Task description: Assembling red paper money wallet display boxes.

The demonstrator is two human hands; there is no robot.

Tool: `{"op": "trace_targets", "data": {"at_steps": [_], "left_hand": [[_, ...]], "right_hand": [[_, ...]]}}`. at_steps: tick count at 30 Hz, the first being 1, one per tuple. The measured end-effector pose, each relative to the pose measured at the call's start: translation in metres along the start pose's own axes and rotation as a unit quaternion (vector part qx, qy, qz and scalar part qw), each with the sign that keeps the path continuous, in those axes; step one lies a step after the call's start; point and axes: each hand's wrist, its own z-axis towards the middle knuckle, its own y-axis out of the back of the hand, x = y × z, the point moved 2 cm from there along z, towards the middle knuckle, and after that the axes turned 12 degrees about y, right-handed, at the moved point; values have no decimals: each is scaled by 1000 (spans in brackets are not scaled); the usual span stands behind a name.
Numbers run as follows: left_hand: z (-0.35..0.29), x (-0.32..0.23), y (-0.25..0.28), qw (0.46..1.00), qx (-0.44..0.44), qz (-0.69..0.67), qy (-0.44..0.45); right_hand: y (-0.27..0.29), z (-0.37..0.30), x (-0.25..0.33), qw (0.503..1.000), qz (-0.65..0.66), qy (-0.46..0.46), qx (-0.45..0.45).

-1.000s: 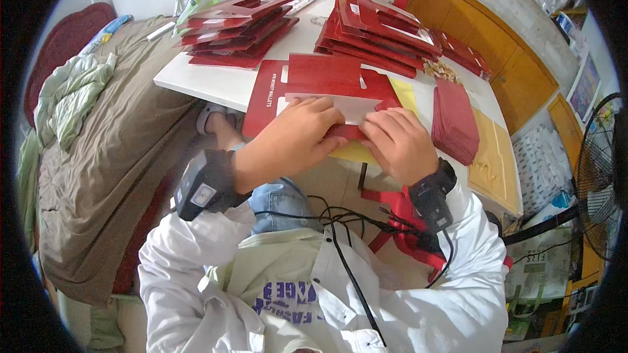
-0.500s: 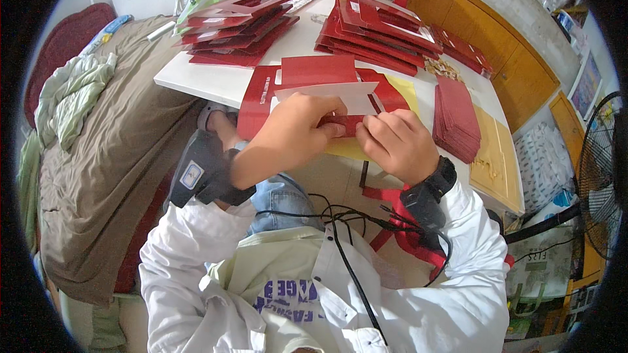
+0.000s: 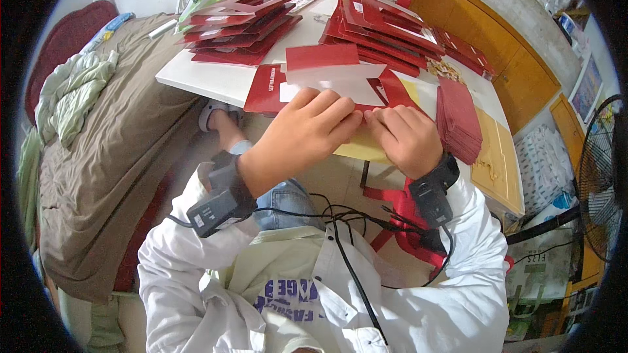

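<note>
A red printed cardboard blank (image 3: 264, 89) lies at the table's near edge, with a flap raised in its middle whose pale inner side faces me. My left hand (image 3: 304, 127) is closed at the blank's near edge, fingers bent over it. Close beside it, almost touching, my right hand (image 3: 407, 137) is closed on the same edge. The fingertips and the edge between them are mostly hidden. Under the blank a yellow sheet (image 3: 362, 150) sticks out toward me. To the right of my right hand lies a stack of flat dark red cards (image 3: 460, 121).
Folded red cardboard pieces are piled at the back left (image 3: 242, 29) and back right (image 3: 379, 29). A white table (image 3: 206, 78) carries everything. Black cables (image 3: 340, 212) hang before my lap. A fan (image 3: 598, 176) stands at right, a bed (image 3: 124, 131) at left.
My left hand has come down from the flap to the blank's near edge, right beside my right hand. The raised flap stands with more of its pale side showing.
</note>
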Motion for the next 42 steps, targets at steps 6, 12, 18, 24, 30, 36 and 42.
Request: {"op": "trace_targets", "data": {"at_steps": [6,12,18,24,30,36,42], "left_hand": [[-5,0,-2,999,6,26,-29],[-5,1,5,999,37,25,-21],[-16,13,12,995,-14,94,-20],[-14,11,7,993,-37,105,-24],[-21,20,14,993,9,111,27],[-24,18,18,995,26,96,14],[-26,15,15,990,18,137,-14]], "right_hand": [[5,1,-1,999,13,-13,33],[8,-9,-3,999,-38,-22,18],[8,-15,-5,997,-35,-64,40],[1,3,1,997,-11,-63,32],[-3,6,0,997,33,-63,13],[-8,10,0,998,-5,-55,29],[-13,20,4,1000,14,4,8]]}}
